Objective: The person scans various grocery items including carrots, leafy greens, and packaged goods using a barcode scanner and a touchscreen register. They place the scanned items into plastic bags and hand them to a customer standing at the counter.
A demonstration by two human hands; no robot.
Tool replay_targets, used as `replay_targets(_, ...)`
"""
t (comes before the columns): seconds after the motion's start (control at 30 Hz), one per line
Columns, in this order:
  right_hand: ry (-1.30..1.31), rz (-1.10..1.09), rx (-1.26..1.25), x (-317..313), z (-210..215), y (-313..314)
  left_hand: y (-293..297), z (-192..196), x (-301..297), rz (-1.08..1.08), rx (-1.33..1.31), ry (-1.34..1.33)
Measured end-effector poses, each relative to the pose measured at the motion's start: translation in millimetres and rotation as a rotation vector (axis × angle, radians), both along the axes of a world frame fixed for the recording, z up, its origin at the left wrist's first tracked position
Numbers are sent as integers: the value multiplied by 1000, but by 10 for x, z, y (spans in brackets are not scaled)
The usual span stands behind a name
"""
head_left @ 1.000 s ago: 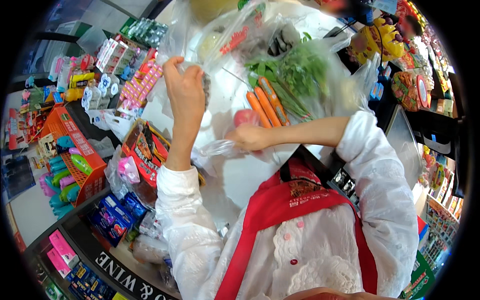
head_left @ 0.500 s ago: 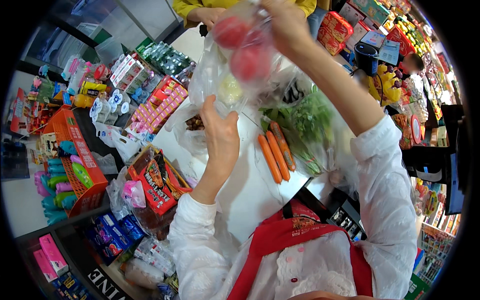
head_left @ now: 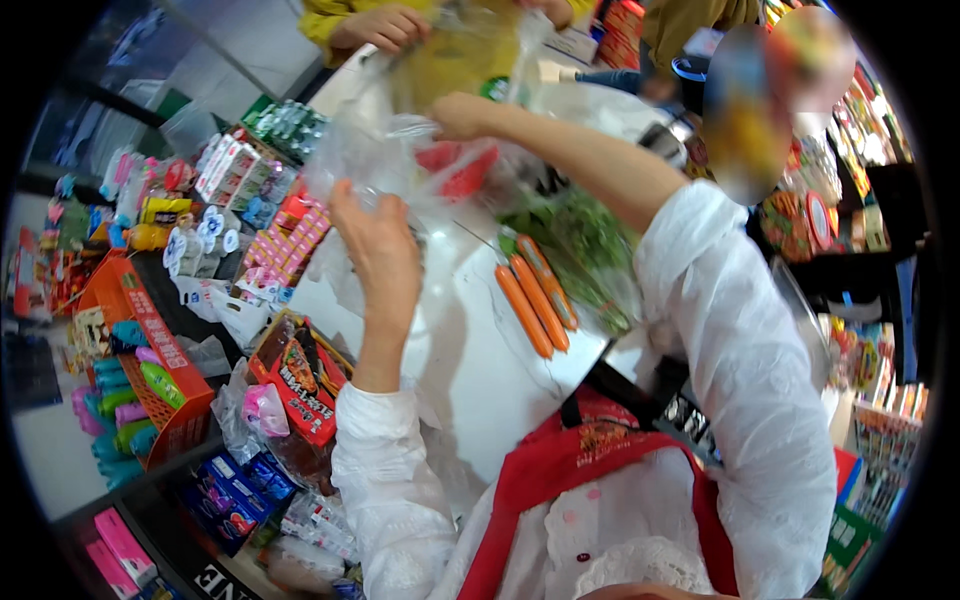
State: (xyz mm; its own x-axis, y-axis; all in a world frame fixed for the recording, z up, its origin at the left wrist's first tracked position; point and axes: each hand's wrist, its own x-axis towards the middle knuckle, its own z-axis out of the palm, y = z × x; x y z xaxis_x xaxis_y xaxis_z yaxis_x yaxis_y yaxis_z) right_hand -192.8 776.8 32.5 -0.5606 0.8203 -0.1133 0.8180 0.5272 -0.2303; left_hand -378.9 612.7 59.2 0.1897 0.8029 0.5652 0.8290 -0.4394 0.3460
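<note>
My left hand [head_left: 378, 245] is closed on the edge of a clear plastic bag [head_left: 345, 145] at the far side of the white counter [head_left: 480, 340]. Beyond it, my right hand [head_left: 465, 117] grips the top of a thin clear bag of red round produce [head_left: 455, 170], which hangs low at the plastic bag; whether it is inside cannot be made out. Three carrots [head_left: 530, 300] lie on the counter to the right of my left hand. Beside them rests a bag of leafy greens [head_left: 590, 245]. Crumpled plastic hides what lies beneath my hands.
Across the counter, a person's hand [head_left: 385, 27] in a yellow sleeve is at another clear bag [head_left: 440, 65]. Pink-packed goods [head_left: 285, 245] and a box of red snack packets [head_left: 305, 375] line the left side. An orange basket [head_left: 150, 340] stands farther left.
My right hand has lowered the bag of red produce and moved left. My left hand has shifted slightly left. The person opposite now has both hands near a clear bag.
</note>
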Motion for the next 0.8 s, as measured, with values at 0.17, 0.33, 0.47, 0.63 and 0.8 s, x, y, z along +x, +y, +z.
replay_targets(0.17,271,6,223,300,638,-771,21,-18,-49,-40,-16,26)
replay_targets(0.33,-50,-71,-98,1097,842,-1441,-49,-94,-124,-24,-63,103)
replay_targets(0.47,-156,-180,75,1897,329,-1769,-47,-45,-126,6,-60,220)
replay_targets(0.63,-68,-297,-25,2149,194,-1990,-286,284,258,157,-251,492)
replay_targets(0.8,448,-111,-89,1835,688,-2411,-512,382,1063,-521,-183,157)
